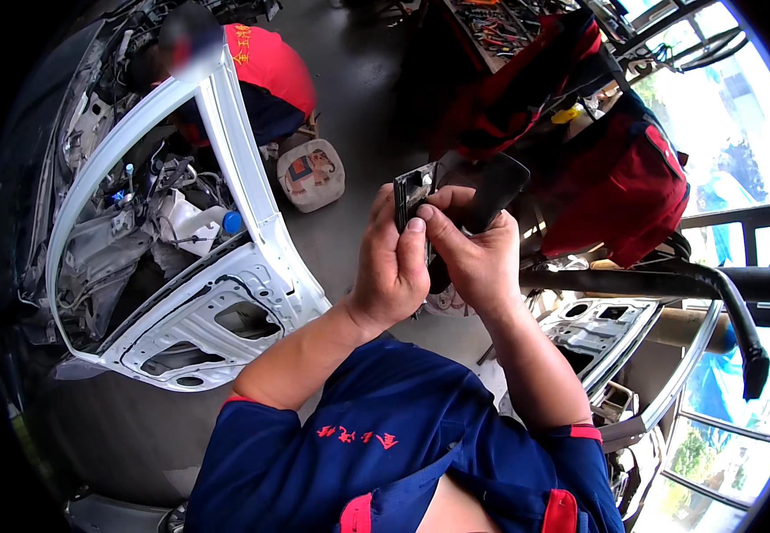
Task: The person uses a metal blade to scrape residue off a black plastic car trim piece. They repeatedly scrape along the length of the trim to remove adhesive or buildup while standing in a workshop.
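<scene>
left hand (389, 266) gripping a flat black piece (401, 204), right hand (484, 258) gripping a dark rounded object (500, 186) beside it, both above a grey workshop floor (372, 107), white car door (287, 275) at left, patterned stool (311, 175) beyond, bright windows (736, 164) at right

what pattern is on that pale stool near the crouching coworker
An elephant with some red, on the pale stool's seat; head view.

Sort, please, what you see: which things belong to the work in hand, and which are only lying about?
In hand:
dark, glossy rectangular piece, in the left hand
black, rounded flat piece, in the right hand

Apparently just lying about:
whitish, rounded stool with an elephant picture
red-and-dark draped cloth
small hand tools with coloured handles
</scene>
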Demonstrator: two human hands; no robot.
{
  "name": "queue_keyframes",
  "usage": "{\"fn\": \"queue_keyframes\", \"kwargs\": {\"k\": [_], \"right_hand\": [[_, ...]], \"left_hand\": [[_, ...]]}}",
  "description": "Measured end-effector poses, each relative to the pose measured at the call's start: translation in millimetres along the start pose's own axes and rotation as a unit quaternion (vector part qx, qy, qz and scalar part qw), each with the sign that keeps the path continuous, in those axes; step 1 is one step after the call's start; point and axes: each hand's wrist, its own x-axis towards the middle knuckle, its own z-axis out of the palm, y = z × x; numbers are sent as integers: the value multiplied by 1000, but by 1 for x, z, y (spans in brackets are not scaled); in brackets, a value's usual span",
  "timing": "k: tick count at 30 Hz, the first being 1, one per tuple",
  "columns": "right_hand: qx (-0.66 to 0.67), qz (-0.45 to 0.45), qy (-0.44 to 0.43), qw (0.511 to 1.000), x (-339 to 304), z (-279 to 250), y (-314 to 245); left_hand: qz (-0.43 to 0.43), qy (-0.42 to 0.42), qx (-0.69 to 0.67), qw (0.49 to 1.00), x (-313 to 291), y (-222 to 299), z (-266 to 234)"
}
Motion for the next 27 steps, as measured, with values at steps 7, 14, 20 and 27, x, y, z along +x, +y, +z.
{"fn": "queue_keyframes", "kwargs": {"k": [7,14,20,27], "right_hand": [[-51,1,-101,994,58,44,3],[-140,-160,-106,971,132,72,20],[-89,-58,-152,983,202,70,28],[-130,-100,-172,971,302,50,33]], "left_hand": [[-27,64,16,997,38,-30,-43],[-22,105,71,992,82,-65,-66],[30,102,171,979,132,-100,-61],[39,102,178,978,213,-148,-31]]}}
